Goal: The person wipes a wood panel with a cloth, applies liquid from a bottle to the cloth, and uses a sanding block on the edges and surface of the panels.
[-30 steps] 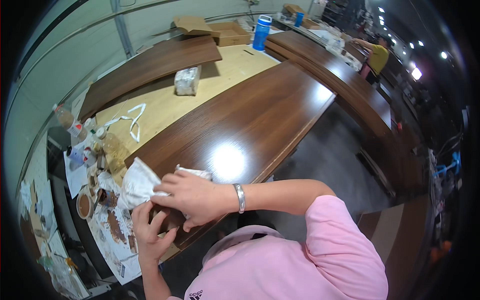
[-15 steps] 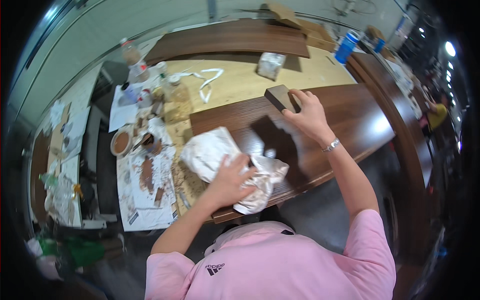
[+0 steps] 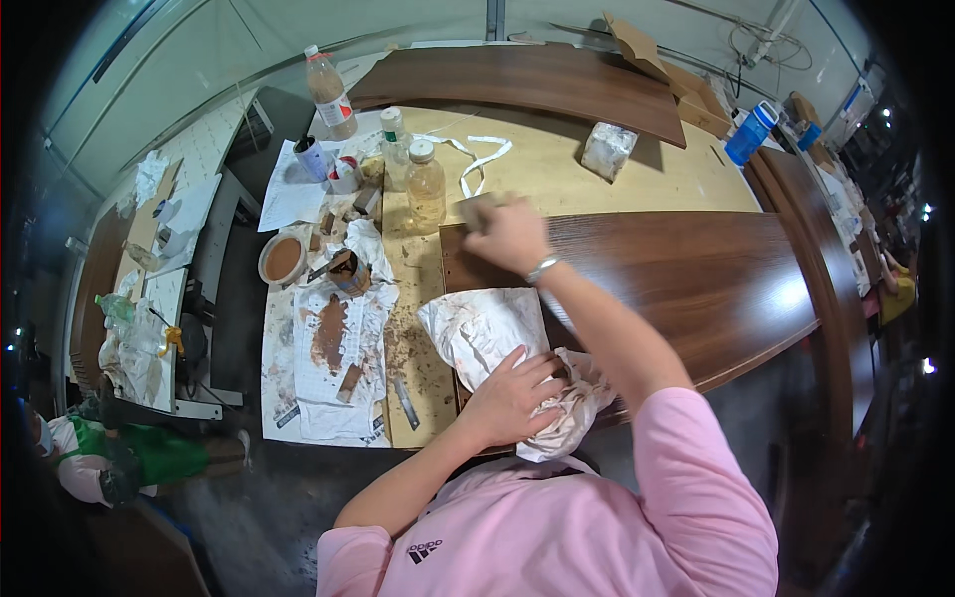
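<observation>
We have our right hand (image 3: 515, 239) closed around a small block (image 3: 483, 209) at the far left corner of the brown panel (image 3: 686, 269), which lies on the right part of the tan worktop (image 3: 542, 181); motion blurs the block, so we cannot tell whether it touches anything beneath it. Our left hand (image 3: 510, 401) lies with its fingers stretched over a crumpled white cloth (image 3: 487, 323) near the panel's near left corner, though whether it pinches a fold we cannot tell. We judge the block to be light and stiff, not easily damaged, and best held by two opposite long sides between thumb and fingers, its flat face left free. The cloth should be soft, nearly weightless and floppy, so we would gather a bunched fold instead of a thin corner. The panel looks stiff and rather heavy, its glossy face likely slippery and easily marked, so we would take it by its edges. Compared with half a second ago, the block has gone from above the middle of the panel to its far left corner, our right arm now reaching across beyond the cloth; our left hand stays on the cloth, which still covers part of the panel's near left end, and our view has turned toward the left edge of the worktop, where the tub of brown paste (image 3: 284, 259) stands
</observation>
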`<state>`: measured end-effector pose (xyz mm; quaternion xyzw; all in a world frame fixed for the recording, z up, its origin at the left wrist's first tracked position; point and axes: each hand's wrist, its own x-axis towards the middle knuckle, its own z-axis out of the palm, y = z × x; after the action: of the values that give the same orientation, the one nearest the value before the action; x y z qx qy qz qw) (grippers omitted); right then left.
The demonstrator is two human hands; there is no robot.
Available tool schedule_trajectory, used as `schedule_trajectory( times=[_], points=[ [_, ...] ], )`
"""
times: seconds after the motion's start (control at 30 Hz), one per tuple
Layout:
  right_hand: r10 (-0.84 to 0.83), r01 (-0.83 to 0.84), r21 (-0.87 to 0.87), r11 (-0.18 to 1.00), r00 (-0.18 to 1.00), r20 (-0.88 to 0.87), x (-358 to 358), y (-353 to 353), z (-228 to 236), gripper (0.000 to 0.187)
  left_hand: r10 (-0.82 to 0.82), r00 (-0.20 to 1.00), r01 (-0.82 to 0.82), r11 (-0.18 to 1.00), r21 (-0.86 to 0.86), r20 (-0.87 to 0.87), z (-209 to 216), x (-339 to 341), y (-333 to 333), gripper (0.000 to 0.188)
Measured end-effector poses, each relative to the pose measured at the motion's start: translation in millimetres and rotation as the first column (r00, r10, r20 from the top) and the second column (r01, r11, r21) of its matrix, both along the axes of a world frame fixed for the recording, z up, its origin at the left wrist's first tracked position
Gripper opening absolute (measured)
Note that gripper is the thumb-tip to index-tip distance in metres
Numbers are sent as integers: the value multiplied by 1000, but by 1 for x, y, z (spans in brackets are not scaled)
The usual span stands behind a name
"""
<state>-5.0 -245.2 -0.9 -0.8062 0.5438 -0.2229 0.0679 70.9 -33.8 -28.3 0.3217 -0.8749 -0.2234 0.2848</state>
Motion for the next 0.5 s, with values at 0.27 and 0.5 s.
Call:
schedule_trajectory(
  times=[0.27,0.5],
  points=[
    [-305,319,87,944,941,-147,-121,-42,22,37,15,999,-16,1000,25,35,10,-2,-2,40],
    [135,-135,9,991,991,5,-4,23,1,46,15,991,-21,999,43,132,13,-2,-2,39]
  ],
)
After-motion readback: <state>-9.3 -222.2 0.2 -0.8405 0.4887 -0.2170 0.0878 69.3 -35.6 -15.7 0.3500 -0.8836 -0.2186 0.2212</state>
